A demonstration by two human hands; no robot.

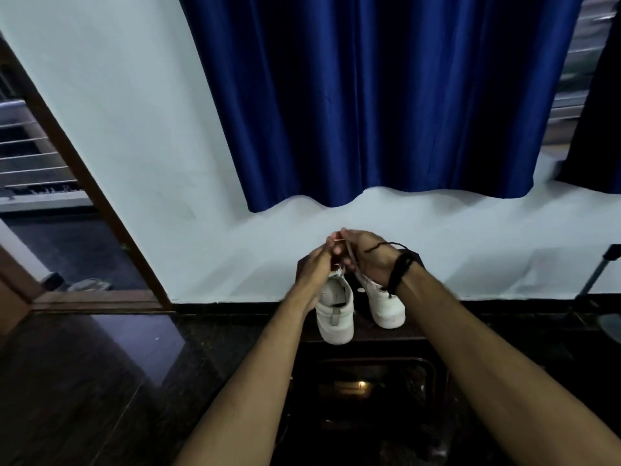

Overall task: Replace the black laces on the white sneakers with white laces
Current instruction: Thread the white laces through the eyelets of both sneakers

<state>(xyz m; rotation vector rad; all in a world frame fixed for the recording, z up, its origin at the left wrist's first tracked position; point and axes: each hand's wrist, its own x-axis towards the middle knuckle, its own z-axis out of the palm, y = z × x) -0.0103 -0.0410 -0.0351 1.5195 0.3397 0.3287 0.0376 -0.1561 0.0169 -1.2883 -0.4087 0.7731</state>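
Both hands, the left hand (pixel 316 264) and right hand (pixel 369 257), meet pinching a thin, limp lace (pixel 351 255) above two light white sneakers (pixel 336 311) on a dark stand (pixel 366 331), best gripped near its stiff tip.

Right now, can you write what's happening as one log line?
left hand: pinching lace | right hand: pinching lace | lace: dark, raised | sneakers: pair, on dark stand

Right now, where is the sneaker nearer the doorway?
In the head view, the left sneaker stands centre frame on a dark stand, beside the right sneaker, just under the left hand.
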